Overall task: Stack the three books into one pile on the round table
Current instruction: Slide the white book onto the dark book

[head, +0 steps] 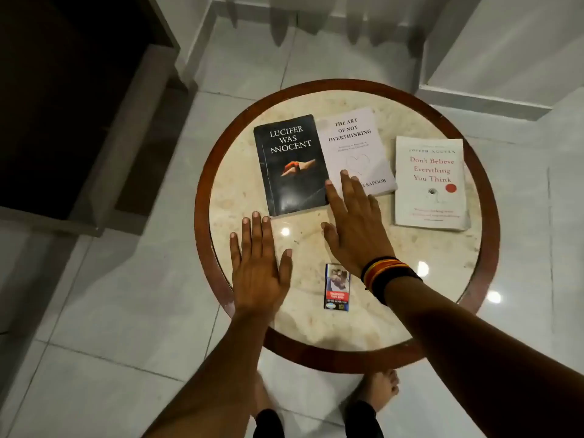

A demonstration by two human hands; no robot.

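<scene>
Three books lie flat on the round marble table (442,279) with its wooden rim. A black book (289,172) titled "Lucifer Was Innocent" is at the left. Beside it and touching it lies a pale book (354,143), "The Art of Not Overthinking". Apart at the right rests a white book (431,184), "Don't Believe Everything You Think". My right hand (354,226), fingers spread, reaches over the near edge of the pale book, its fingertips above the cover. My left hand (257,267) hovers flat and open just short of the black book. Neither hand holds anything.
A small printed packet (337,287) lies on the table near the front edge, between my wrists. Glossy white floor tiles surround the table. Dark wooden furniture (79,121) stands at the left. My bare feet (379,390) are below the table's near rim.
</scene>
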